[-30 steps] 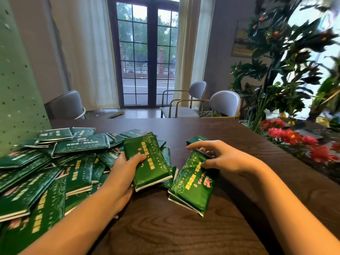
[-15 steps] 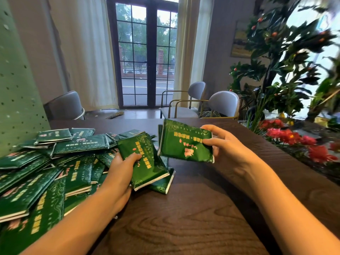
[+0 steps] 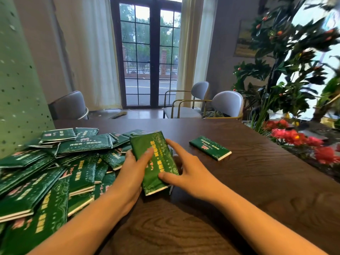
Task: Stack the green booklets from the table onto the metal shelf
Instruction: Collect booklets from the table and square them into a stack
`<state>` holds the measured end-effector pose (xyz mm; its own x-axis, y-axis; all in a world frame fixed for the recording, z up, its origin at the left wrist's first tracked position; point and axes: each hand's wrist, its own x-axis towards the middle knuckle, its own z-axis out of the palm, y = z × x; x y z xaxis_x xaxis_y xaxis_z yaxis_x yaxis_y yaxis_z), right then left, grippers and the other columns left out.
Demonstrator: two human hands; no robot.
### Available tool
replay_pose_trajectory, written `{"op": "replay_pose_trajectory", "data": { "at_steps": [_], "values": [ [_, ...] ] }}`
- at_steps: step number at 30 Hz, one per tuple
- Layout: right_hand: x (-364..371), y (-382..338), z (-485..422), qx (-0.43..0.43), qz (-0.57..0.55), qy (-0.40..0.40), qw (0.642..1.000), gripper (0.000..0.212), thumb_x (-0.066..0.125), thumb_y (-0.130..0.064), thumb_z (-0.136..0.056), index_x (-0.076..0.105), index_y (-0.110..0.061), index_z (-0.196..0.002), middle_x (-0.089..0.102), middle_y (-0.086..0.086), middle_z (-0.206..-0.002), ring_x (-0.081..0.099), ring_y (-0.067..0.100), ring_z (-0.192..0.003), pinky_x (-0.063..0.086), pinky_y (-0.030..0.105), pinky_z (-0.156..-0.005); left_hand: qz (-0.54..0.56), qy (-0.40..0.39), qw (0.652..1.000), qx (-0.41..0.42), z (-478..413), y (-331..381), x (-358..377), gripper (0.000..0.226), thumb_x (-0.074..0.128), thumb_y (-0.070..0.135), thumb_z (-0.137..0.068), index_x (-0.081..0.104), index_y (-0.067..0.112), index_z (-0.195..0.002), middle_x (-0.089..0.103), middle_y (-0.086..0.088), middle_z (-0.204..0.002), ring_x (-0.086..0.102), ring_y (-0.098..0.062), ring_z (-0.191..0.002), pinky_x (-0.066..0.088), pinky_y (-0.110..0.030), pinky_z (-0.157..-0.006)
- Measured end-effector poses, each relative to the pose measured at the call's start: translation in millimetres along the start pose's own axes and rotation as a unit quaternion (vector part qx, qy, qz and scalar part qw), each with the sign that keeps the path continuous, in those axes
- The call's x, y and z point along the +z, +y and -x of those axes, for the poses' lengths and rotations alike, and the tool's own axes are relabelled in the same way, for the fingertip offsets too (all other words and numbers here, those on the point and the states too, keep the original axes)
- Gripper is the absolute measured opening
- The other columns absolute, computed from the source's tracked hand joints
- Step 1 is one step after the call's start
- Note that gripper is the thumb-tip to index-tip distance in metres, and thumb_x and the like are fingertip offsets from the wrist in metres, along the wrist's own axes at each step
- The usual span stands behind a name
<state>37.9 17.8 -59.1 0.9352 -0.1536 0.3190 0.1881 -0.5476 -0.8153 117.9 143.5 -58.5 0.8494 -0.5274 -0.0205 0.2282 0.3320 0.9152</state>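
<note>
Head view, left hand (image 3: 131,169) and right hand (image 3: 186,174) holding booklet (image 3: 156,161), long axis near-to-far

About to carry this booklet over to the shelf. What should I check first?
1. Left hand grip on the green yellow-printed booklet: ok, thumb across its cover.
2. Right hand support: ok, fingers on that booklet's right edge.
3. Number of booklets in the grip: cannot tell.
4. Single green booklet lying apart on the dark wooden table: not ok, not gathered.
5. Loose pile of green booklets: not ok, unstacked.
6. Where to set it down: cannot tell; only a green perforated panel shows at left.
</note>
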Motion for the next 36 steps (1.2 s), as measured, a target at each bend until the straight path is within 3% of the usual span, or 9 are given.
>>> {"op": "replay_pose_trajectory", "data": {
  "at_steps": [4,6,10,14,19,25,28,32,36],
  "values": [
    [-3,2,-3,-0.032,0.125,0.018,0.991,0.057,0.061,-0.028,-0.091,0.037,-0.024,-0.143,0.060,-0.008,-0.067,0.053,-0.003,-0.058,0.038,0.015,-0.058,-0.036,0.032,0.999,0.013,-2,-4,-3,0.032,0.057,0.007,-0.092,0.051,0.007,-0.124,0.070,-0.017,-0.107,0.070,-0.030,-0.090,0.060,-0.036,-0.069],
    [-15,7,-7,-0.036,0.191,0.058,0.979,0.041,0.051,-0.031,-0.096,0.048,-0.022,-0.136,0.051,-0.010,-0.064,0.050,-0.001,-0.062,0.034,0.017,-0.059,-0.033,0.043,0.999,0.006,-3,-4,-4,0.031,0.057,0.008,-0.093,0.052,0.006,-0.124,0.069,-0.017,-0.108,0.069,-0.028,-0.090,0.058,-0.037,-0.072],
    [-52,42,-15,0.072,0.361,0.093,0.925,0.042,0.044,-0.035,-0.098,0.048,-0.019,-0.136,0.053,0.005,-0.132,0.039,0.023,-0.126,0.031,0.032,-0.103,-0.016,0.063,0.998,0.002,-5,-1,-4,0.030,0.056,0.007,-0.093,0.054,0.005,-0.124,0.067,-0.018,-0.111,0.066,-0.028,-0.089,0.054,-0.036,-0.078],
    [-74,62,-14,0.260,0.442,0.031,0.858,0.055,0.032,-0.046,-0.099,0.029,-0.019,-0.147,0.026,0.008,-0.155,0.017,0.029,-0.143,0.020,0.042,-0.113,0.000,0.077,0.997,-0.004,-6,2,-6,0.029,0.056,0.006,-0.093,0.054,0.007,-0.122,0.068,-0.015,-0.106,0.065,-0.024,-0.080,0.054,-0.033,-0.069],
    [-79,56,-13,0.266,0.410,0.097,0.867,0.044,0.035,-0.047,-0.098,0.068,-0.020,-0.107,0.062,0.010,-0.119,0.048,0.033,-0.117,0.038,0.038,-0.084,-0.001,0.083,0.997,-0.003,-7,6,-8,0.033,0.056,0.006,-0.093,0.052,0.005,-0.126,0.067,-0.017,-0.108,0.066,-0.025,-0.080,0.053,-0.032,-0.064],
    [-76,51,-10,0.229,0.395,0.144,0.878,0.024,0.054,-0.041,-0.092,0.065,-0.020,-0.090,0.065,0.005,-0.102,0.055,0.029,-0.104,0.038,0.034,-0.075,-0.002,0.084,0.996,-0.003,-6,5,-9,0.032,0.055,0.005,-0.093,0.053,0.006,-0.126,0.066,-0.019,-0.111,0.065,-0.025,-0.080,0.053,-0.033,-0.067],
    [-78,52,-10,0.236,0.379,0.141,0.884,0.025,0.059,-0.041,-0.090,0.060,-0.022,-0.106,0.063,0.004,-0.108,0.054,0.027,-0.107,0.040,0.034,-0.078,-0.002,0.080,0.997,-0.003,-6,5,-9,0.033,0.056,0.006,-0.093,0.053,0.006,-0.126,0.067,-0.016,-0.105,0.065,-0.024,-0.079,0.052,-0.032,-0.065],
    [-77,55,-9,0.253,0.381,0.119,0.881,0.056,0.058,-0.043,-0.089,0.041,-0.020,-0.137,0.042,0.010,-0.131,0.046,0.030,-0.119,0.041,0.036,-0.094,-0.001,0.079,0.997,-0.008,-7,5,-9,0.031,0.056,0.006,-0.093,0.053,0.008,-0.124,0.068,-0.013,-0.100,0.066,-0.024,-0.080,0.052,-0.032,-0.065],
    [-76,53,-10,0.301,0.440,0.074,0.843,0.062,0.048,-0.051,-0.092,0.033,-0.017,-0.142,0.042,0.013,-0.140,0.036,0.034,-0.128,0.034,0.041,-0.101,-0.001,0.074,0.997,-0.012,-5,6,-9,0.027,0.056,0.007,-0.094,0.054,0.011,-0.120,0.069,-0.010,-0.095,0.067,-0.022,-0.077,0.053,-0.030,-0.058]
  ]
}}
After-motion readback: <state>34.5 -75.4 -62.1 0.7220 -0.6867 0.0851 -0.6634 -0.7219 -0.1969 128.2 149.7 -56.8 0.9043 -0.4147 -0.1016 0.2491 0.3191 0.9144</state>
